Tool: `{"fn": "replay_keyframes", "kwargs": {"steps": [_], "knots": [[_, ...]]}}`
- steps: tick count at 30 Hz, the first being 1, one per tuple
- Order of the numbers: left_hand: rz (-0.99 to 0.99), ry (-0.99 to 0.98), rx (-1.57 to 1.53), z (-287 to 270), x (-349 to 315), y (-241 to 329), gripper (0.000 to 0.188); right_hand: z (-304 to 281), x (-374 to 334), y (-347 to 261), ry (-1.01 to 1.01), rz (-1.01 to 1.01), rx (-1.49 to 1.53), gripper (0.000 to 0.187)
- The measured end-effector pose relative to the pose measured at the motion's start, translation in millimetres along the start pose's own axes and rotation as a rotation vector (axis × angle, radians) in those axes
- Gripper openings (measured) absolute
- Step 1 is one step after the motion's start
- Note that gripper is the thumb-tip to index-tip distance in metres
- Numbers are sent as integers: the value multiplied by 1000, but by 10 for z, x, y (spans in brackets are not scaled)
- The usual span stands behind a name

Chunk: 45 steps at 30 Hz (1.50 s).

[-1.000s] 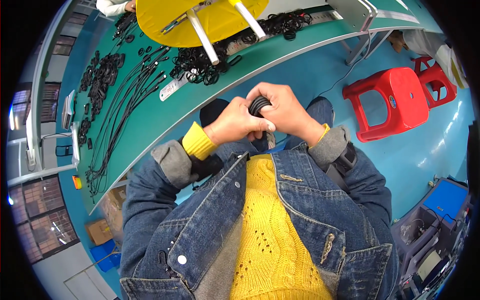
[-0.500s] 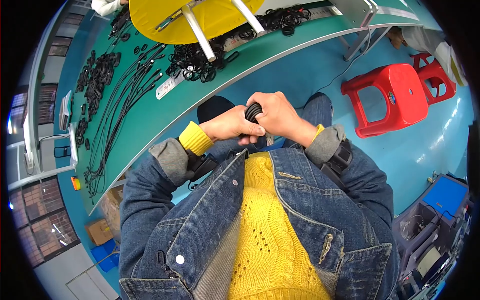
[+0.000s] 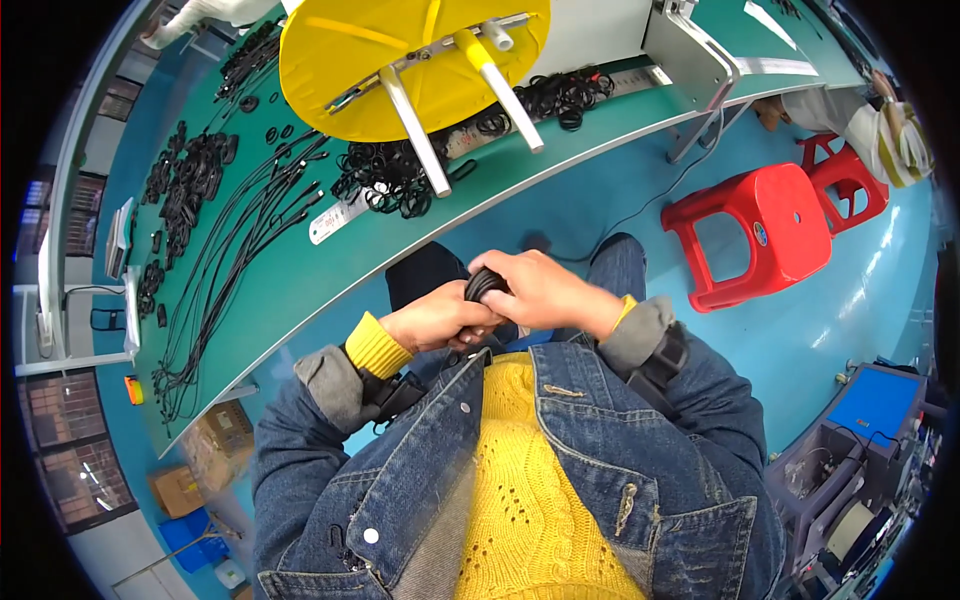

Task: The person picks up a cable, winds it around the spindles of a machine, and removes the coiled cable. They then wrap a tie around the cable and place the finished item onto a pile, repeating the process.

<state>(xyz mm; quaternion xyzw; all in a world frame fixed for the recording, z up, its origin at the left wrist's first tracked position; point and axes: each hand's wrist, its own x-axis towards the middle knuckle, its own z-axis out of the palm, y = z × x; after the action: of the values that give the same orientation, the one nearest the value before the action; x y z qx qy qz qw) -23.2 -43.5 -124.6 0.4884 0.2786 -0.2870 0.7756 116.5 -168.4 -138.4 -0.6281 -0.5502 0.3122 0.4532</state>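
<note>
In front of my chest, just off the edge of the green workbench (image 3: 330, 255), I hold a small tight coil of black cable (image 3: 484, 285). My right hand (image 3: 540, 290) is closed over its top and side. My left hand (image 3: 432, 318) grips it from below and the left, its fingers partly hidden behind the right hand. Beyond them, a yellow disc (image 3: 350, 60) with two long metal pegs (image 3: 415, 130) overhangs the bench. Beneath the disc lies a pile of black coiled cables or rings (image 3: 385, 180). Long loose black cables (image 3: 235, 240) stretch across the bench to the left.
Heaps of black coils (image 3: 185, 180) lie at the far left, and a white ruler-like strip (image 3: 335, 220) is on the bench. Red stools (image 3: 765, 235) stand at right. A metal bracket (image 3: 695, 60) is mounted on the bench. Other people's sleeves show at the top left and right.
Both hands, still holding the coil, sit slightly lower and further left in view. The view itself has shifted: more of the yellow disc and its pegs shows, and the stools appear further left.
</note>
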Motion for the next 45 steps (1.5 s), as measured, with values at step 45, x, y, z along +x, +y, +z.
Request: {"fn": "replay_keyframes", "kwargs": {"steps": [45], "knots": [[735, 532, 237, 358, -85, 85, 11, 157, -181, -190, 257, 267, 893, 16]]}}
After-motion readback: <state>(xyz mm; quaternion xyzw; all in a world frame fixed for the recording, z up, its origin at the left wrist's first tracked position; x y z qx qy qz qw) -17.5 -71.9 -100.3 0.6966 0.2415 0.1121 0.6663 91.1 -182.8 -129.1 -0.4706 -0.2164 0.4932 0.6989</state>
